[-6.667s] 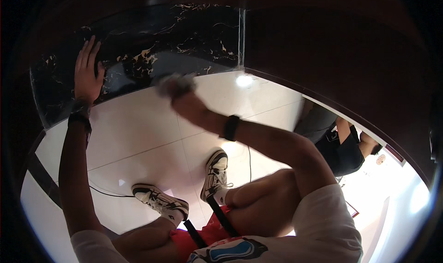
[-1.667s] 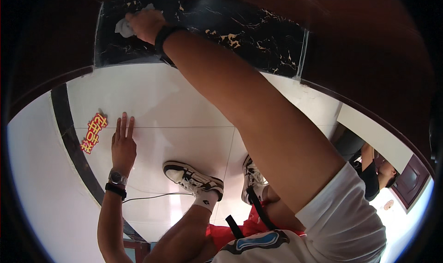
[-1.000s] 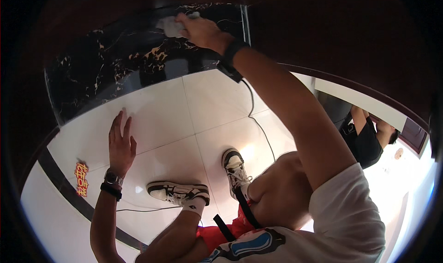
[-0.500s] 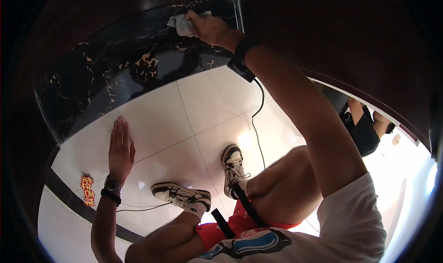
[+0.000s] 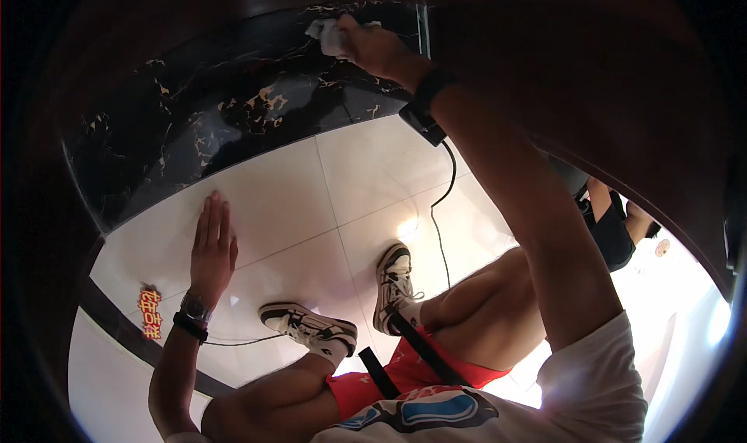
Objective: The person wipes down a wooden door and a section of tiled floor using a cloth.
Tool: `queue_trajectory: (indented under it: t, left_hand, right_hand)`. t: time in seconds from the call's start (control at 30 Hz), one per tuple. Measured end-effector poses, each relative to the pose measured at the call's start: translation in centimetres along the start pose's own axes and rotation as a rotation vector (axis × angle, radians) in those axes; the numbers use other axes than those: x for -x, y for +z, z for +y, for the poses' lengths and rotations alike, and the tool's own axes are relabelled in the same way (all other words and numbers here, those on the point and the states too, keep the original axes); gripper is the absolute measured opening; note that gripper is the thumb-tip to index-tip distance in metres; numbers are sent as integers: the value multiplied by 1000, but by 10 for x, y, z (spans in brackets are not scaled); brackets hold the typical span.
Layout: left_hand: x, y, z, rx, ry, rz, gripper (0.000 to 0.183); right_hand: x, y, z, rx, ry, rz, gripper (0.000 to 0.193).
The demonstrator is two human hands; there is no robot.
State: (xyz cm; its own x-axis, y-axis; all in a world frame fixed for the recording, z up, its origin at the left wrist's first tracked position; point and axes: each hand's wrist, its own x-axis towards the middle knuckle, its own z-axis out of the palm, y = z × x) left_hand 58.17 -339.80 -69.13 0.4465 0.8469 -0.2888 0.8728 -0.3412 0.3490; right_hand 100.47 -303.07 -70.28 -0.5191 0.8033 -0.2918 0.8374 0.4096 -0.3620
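Note:
My right hand (image 5: 379, 52) reaches far forward, its fingers closed around a crumpled pale cloth (image 5: 328, 38). The cloth is against the glossy black marble-patterned surface (image 5: 226, 124), close to the vertical light strip (image 5: 424, 31) at its right side. Part of the cloth is hidden under my fingers. My left hand (image 5: 214, 250) lies flat with the fingers stretched out on the pale tiled floor (image 5: 284, 186), just short of the black surface, and holds nothing.
Dark panels (image 5: 506, 77) frame the black surface. My sneakers (image 5: 311, 326) stand on the tiles. A thin black cable (image 5: 433, 217) hangs from a device on my right wrist. A red and yellow sticker (image 5: 150, 312) is on the floor at left. Another person (image 5: 611, 221) shows at right.
The whole view has shifted slightly, so the scene sits a little further right. Both hands and the cloth stay in nearly the same places on their surfaces.

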Motion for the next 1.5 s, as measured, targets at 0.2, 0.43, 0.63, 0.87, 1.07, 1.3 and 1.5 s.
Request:
queue_trajectory:
  t: [0.2,0.43,0.63,0.87,1.07,1.3,1.5]
  left_hand:
    - [6,2,1,-5,-7,-4,78]
    - [22,-29,53,45,-157,-81,68]
    - [77,-10,141,409,-125,-90,32]
    - [139,-58,236,488,-268,-242,28]
    - [195,-174,288,437,-346,-290,31]
    - [264,-362,401,500,-395,-353,34]
    - [236,-495,510,511,-237,-106,48]
  right_hand:
    - [-6,5,9,-47,71,-138,50]
    - [-13,25,23,-158,-18,-141,60]
    - [-10,45,23,1008,-445,-229,28]
    - [95,91,-26,495,-140,-136,45]
    - [330,111,-136,140,-76,-646,31]
    - [556,-30,-268,-1,-229,-943,18]
    - [564,-296,-300,-224,-355,-629,19]
